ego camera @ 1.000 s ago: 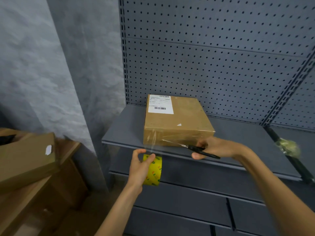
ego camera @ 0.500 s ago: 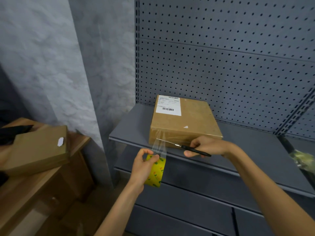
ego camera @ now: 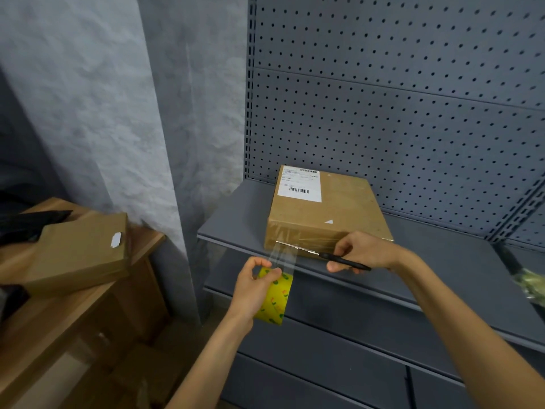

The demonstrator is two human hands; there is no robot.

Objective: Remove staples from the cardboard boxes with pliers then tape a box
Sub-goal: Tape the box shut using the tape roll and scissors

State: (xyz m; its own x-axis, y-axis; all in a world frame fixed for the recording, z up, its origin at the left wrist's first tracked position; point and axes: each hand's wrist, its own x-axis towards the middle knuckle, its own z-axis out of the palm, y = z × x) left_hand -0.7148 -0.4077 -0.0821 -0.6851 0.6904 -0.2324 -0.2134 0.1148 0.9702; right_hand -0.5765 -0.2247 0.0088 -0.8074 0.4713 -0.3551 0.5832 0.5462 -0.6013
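Head view: cardboard box (ego camera: 321,214) sits on the grey shelf (ego camera: 236,219) at frame centre, a clear tape strip (ego camera: 283,256) stretched from its front lower edge down to the yellow tape roll (ego camera: 275,299). Left hand (ego camera: 253,286) grips the roll; right hand (ego camera: 362,252) grips the scissors (ego camera: 330,256), blades at the strip. Risks: slack lets the tape fold and stick to itself, or the cut tears ragged.

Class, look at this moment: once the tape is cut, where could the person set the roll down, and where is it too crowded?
Free: the grey shelf left of the labelled box, and the long stretch to the box's right, up to the upright post. Crowded: the shelf's front edge, where the left hand holds the tape roll and the right hand holds scissors; the wooden table carries another box.
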